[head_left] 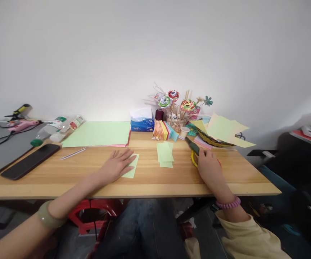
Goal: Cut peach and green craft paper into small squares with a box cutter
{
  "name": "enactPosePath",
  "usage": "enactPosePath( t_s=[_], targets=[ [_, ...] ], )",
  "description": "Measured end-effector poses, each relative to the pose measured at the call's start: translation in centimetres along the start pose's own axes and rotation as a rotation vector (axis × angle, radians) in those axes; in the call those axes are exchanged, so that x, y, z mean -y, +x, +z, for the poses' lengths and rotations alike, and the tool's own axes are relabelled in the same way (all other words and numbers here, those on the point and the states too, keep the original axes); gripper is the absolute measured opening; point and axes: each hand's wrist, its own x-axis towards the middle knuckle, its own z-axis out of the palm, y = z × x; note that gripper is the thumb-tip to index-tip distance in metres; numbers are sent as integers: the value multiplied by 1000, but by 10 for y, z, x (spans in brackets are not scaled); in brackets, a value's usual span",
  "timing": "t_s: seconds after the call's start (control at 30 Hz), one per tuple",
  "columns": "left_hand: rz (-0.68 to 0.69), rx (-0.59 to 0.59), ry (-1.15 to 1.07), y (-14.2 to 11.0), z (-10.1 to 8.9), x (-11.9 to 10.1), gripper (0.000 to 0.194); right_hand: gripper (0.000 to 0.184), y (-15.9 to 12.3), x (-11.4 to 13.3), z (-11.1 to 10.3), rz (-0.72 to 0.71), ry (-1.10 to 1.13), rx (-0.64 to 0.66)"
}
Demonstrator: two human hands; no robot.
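My left hand (117, 164) lies flat with its fingers spread, over a small light green paper piece (131, 170) on the table. The hand covers part of that piece. To its right, a few similar green paper pieces (165, 154) overlap each other on the wood. My right hand (208, 165) is closed on a pair of scissors (192, 146) at the right side of the table. Their dark blades point away to the upper left. Parts of the yellow and red handle show around my fingers; the rest is hidden.
Large green sheets (101, 133) lie at the back left, by plastic bottles (50, 130), a phone (31, 161) and a thin strip (73, 153). Behind are a tissue pack (142, 125), folded papers (161, 130), paper flowers (173, 95) and a basket with paper (222, 127).
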Motion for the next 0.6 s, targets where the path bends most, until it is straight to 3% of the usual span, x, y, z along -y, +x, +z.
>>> enactPosePath(
  t_s=[0.07,0.17,0.3,0.37,0.6],
  targets=[
    [-48,-48,15,1,6,-4,49,40,-10,7,-12,8,6,-21],
    [-18,-29,-21,1,9,-7,48,45,-36,23,-33,-81,62,-27],
    [-10,4,-71,1,9,-4,45,43,-80,50,-57,-457,282,-4],
    [-19,1,-82,1,9,-3,46,42,-95,62,-64,-564,315,-6],
    [-24,5,-102,2,9,-6,50,42,-104,83,-73,-692,282,50]
  ],
)
